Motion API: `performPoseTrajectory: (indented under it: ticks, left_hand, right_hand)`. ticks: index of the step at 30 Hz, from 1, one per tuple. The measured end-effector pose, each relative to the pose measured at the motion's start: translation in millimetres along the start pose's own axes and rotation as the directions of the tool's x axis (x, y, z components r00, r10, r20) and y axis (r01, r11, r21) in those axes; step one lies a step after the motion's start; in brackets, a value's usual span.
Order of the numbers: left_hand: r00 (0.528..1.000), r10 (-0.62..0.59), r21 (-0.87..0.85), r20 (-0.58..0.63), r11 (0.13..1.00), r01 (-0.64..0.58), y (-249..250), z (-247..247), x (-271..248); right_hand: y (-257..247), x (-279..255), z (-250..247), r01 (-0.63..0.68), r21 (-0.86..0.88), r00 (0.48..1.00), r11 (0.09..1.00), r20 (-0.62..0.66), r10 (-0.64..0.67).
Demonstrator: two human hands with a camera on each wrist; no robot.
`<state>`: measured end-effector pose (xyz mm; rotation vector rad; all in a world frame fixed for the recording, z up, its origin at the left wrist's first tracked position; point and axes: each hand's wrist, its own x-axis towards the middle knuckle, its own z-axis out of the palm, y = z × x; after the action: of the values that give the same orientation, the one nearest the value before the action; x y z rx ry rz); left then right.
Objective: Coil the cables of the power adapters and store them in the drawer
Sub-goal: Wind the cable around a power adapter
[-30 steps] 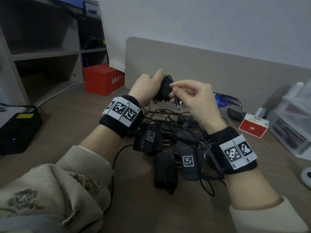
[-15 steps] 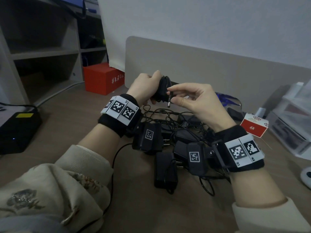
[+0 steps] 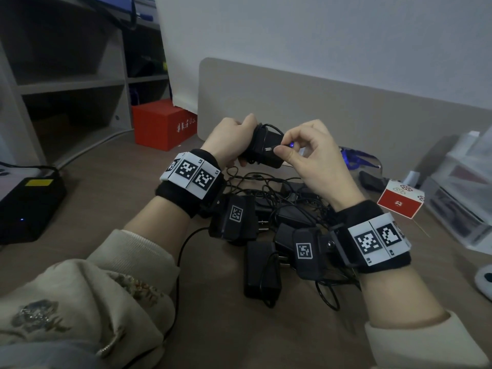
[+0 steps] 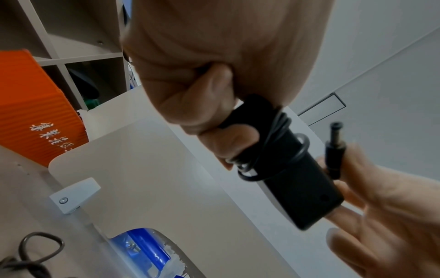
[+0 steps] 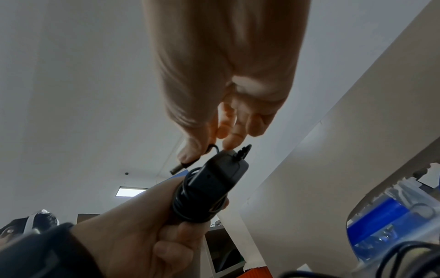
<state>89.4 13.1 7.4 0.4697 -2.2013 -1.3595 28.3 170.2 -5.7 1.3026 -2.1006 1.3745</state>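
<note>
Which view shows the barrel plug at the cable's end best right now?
The left wrist view: the barrel plug stands clear against the wall, pinched by the right hand beside the adapter. In the right wrist view the plug is small and half hidden by fingers; in the head view it is tiny.

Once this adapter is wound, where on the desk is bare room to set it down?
Bare desk shows between the left sleeve and the adapter pile, and between the red box and the black device. It is crowded under both hands.
</note>
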Motion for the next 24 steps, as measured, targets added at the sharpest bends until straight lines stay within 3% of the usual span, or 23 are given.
performPoseTrajectory:
  ticks: [7, 14, 18, 22, 24]
  left_hand:
    - [0.998, 0.025, 0.082, -0.057, 0.996, -0.020, -0.8, 5.0, 1.8]
    - [0.997, 0.077, 0.093, -0.021, 0.993, -0.075, -1.5, 12.2, 1.5]
    - [0.992, 0.072, 0.044, 0.108, 0.996, -0.077, 0.3, 8.1, -1.1]
    - [0.946, 0.087, -0.135, 0.313, 0.990, -0.046, 2.8, 1.8, -5.9]
    - [0.934, 0.096, -0.158, 0.344, 0.986, -0.043, 2.3, 0.1, -7.3]
  right_hand:
    - [3.9, -2.2, 6.1, 0.017, -0.195, 0.996, 0.981, -0.086, -0.035]
    - [2.2, -4.0, 6.4, -0.021, -0.225, 0.992, 0.974, -0.125, -0.008]
    - [2.0, -4.6, 4.8, -0.047, -0.151, 0.989, 0.987, -0.149, 0.024]
    - [5.7, -2.3, 2.0, -0.053, -0.110, 0.977, 0.992, -0.209, 0.029]
    - [7.2, -0.9, 0.1, -0.041, -0.076, 0.971, 0.996, -0.237, 0.022]
